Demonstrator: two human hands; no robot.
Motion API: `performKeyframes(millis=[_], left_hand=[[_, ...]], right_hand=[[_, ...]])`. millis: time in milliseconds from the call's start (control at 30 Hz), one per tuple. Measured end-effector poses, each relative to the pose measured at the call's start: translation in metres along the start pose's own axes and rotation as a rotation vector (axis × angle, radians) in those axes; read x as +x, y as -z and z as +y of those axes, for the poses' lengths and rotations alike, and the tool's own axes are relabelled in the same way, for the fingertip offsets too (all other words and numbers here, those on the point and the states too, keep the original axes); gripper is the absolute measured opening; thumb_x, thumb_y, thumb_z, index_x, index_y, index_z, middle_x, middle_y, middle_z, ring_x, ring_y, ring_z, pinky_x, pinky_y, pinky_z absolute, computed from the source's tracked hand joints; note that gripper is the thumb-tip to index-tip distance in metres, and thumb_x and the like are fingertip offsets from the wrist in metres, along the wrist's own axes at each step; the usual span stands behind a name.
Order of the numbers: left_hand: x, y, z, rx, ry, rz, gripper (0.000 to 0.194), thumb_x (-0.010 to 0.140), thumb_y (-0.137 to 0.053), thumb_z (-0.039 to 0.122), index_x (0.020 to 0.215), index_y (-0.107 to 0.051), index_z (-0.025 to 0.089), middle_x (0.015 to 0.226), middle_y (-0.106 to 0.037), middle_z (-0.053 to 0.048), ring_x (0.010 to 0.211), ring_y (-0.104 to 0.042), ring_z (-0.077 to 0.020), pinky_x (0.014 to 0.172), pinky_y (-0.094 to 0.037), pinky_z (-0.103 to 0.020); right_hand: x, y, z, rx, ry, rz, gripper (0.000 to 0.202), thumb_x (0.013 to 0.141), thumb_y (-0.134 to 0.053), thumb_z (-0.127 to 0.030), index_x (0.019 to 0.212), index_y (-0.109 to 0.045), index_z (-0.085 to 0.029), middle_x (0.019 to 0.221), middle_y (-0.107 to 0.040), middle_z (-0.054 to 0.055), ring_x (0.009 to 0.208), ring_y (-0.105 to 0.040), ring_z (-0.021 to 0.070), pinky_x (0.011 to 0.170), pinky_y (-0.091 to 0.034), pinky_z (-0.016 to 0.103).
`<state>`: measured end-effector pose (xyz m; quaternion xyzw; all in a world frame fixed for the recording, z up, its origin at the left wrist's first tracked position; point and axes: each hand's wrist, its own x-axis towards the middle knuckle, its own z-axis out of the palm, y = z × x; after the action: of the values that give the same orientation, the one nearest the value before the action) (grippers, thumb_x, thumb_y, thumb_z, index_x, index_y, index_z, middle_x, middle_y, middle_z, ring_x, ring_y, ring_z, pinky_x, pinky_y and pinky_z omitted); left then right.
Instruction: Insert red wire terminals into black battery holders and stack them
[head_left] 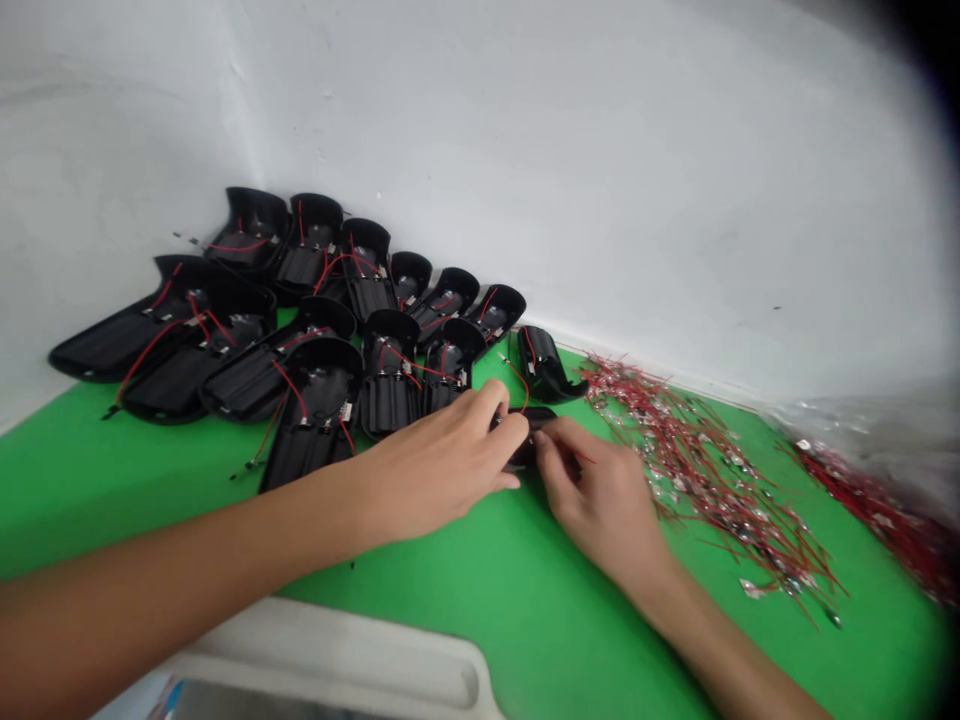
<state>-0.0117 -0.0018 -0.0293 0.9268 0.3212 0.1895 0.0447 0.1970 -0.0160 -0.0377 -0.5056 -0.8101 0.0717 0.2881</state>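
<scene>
Both hands meet over one black plastic shell (541, 413), mostly hidden under the fingers. My left hand (450, 455) is closed over its left side, and a red wire (519, 380) curves up just beyond the knuckles. On the shell's right side, my right hand (600, 485) pinches with thumb and forefinger. A short piece of thin red wire (585, 458) shows in that pinch; its other end is hidden. Another black shell with a red wire (544, 362) lies just behind the hands.
Several black shells with red wires (315, 390) crowd the green tabletop (450, 570) at left, along the white wall (570, 160). Loose red wires with small metal tabs (705, 470) spread at right, beside a clear plastic bag (855, 440) of more. A pale tray (352, 650) sits at the front.
</scene>
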Motion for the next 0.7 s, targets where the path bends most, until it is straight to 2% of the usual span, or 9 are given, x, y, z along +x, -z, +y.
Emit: performKeyframes(millis=[200, 400, 533, 700], left_hand=[[0.0001, 0.0, 0.0002, -0.003, -0.003, -0.009, 0.019, 0.099, -0.059, 0.029, 0.108, -0.052, 0.014, 0.111, -0.048, -0.011, 0.1, -0.061, -0.0288, 0.086, -0.057, -0.045], [0.0032, 0.0015, 0.0008, 0.086, -0.036, -0.028, 0.021, 0.101, -0.057, 0.032, 0.106, -0.051, 0.013, 0.108, -0.046, -0.011, 0.106, -0.056, -0.0301, 0.094, -0.054, -0.046], [0.0067, 0.0032, 0.001, 0.15, -0.053, -0.024, 0.022, 0.102, -0.053, 0.037, 0.098, -0.05, 0.016, 0.099, -0.043, -0.007, 0.1, -0.055, -0.0291, 0.089, -0.055, -0.045], [0.0097, 0.0033, -0.0006, 0.173, -0.083, -0.006, 0.02, 0.103, -0.052, 0.035, 0.094, -0.048, 0.017, 0.097, -0.04, -0.005, 0.095, -0.053, -0.0259, 0.086, -0.055, -0.043]], right_hand=[[0.0009, 0.0008, -0.0025, -0.014, 0.01, -0.031, 0.02, 0.098, -0.047, -0.021, 0.078, -0.051, -0.022, 0.055, -0.048, -0.003, 0.044, -0.041, 0.0134, 0.049, -0.028, 0.027], [-0.0004, -0.0032, -0.0053, -0.066, 0.012, -0.021, 0.022, 0.097, -0.045, -0.016, 0.076, -0.045, -0.022, 0.06, -0.048, -0.002, 0.048, -0.042, 0.0131, 0.052, -0.027, 0.027], [-0.0044, -0.0061, -0.004, -0.104, 0.012, -0.032, 0.02, 0.096, -0.044, -0.014, 0.078, -0.045, -0.022, 0.067, -0.053, 0.0, 0.054, -0.044, 0.0141, 0.055, -0.026, 0.028], [-0.0008, -0.0031, -0.0038, -0.07, -0.005, -0.06, 0.02, 0.096, -0.043, -0.013, 0.078, -0.045, -0.021, 0.067, -0.054, 0.0, 0.055, -0.043, 0.0142, 0.056, -0.026, 0.028]])
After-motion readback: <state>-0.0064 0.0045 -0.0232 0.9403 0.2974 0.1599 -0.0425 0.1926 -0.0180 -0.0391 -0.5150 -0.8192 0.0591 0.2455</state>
